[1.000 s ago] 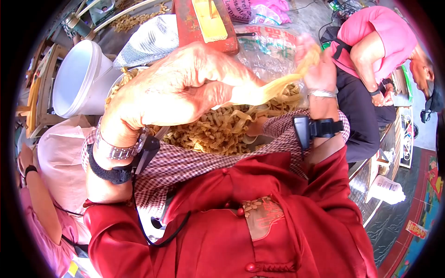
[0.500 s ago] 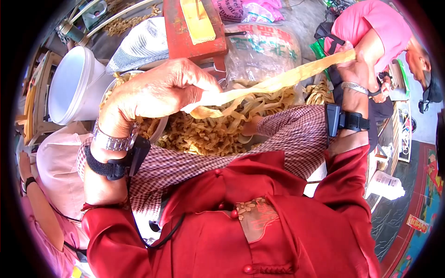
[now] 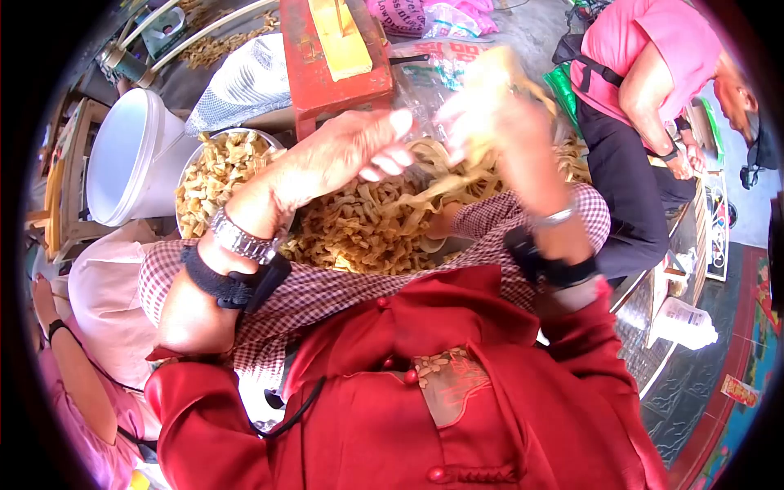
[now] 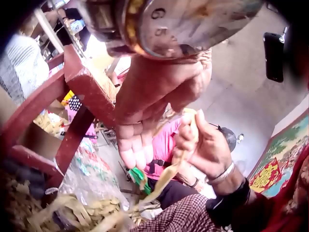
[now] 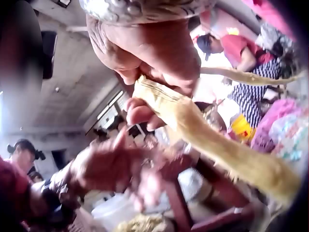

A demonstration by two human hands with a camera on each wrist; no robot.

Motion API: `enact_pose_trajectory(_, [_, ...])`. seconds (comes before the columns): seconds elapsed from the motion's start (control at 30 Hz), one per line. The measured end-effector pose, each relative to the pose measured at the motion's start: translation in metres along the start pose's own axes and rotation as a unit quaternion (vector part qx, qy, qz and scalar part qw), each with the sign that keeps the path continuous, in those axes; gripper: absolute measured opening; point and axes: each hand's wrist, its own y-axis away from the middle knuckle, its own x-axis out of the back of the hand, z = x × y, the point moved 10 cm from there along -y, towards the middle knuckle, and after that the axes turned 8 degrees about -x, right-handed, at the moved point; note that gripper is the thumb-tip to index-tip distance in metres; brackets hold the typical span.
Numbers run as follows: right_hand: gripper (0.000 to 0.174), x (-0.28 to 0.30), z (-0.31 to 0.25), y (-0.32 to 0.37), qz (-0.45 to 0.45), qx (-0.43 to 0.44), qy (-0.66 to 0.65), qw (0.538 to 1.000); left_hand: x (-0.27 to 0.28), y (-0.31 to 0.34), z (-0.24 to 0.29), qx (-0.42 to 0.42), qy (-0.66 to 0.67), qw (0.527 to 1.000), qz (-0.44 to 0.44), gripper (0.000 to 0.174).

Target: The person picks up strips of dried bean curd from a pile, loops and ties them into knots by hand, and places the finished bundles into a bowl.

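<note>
My right hand (image 3: 518, 143), blurred in the head view, is raised over the heap and grips a long, flat yellowish strip (image 5: 207, 130). In the left wrist view the strip comes out between thumb and fingers and trails down toward the heap. To its left, my left hand (image 3: 339, 155) is held in the air with nothing in it; its fingers (image 4: 133, 140) are extended in the left wrist view. Below both hands lies a heap of short curled brownish-yellow pieces (image 3: 351, 229), with longer strips (image 3: 441, 189) at its right side.
A white tub of cut pieces (image 3: 216, 180) stands left of the heap, beside a large white bucket (image 3: 122, 159). Ahead is a red wooden bench (image 3: 335, 94) with a yellow board (image 3: 343, 45) on top. People in pink (image 3: 653, 49) sit close on both sides.
The strip was stretched between both hands half a second ago. My left hand has let go of its end, and my right hand has swung back leftward and up with the strip.
</note>
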Motion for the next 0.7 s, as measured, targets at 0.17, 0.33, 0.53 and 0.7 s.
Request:
enact_pose_trajectory(0.17, [0.025,-0.125,0.084,0.035,-0.153,-0.109,0.119,0.975,-0.002,-0.006,-0.031,0.032,0.249,0.962,0.111,0.031])
enact_pose_trajectory(0.33, [0.027,-0.117,0.119,0.044,-0.153,-0.195,-0.253,0.935,-0.015,0.0,-0.022,0.011,0.15,0.988,0.028,0.019])
enact_pose_trajectory(0.53, [0.054,-0.051,0.107,0.03,0.003,-0.175,-0.627,0.759,-0.042,0.005,-0.004,-0.027,0.118,0.989,-0.088,0.033])
enact_pose_trajectory(0.7, [0.037,0.035,0.143,0.02,0.15,-0.132,-0.604,0.771,-0.043,0.01,-0.009,0.019,-0.025,0.996,-0.081,0.04])
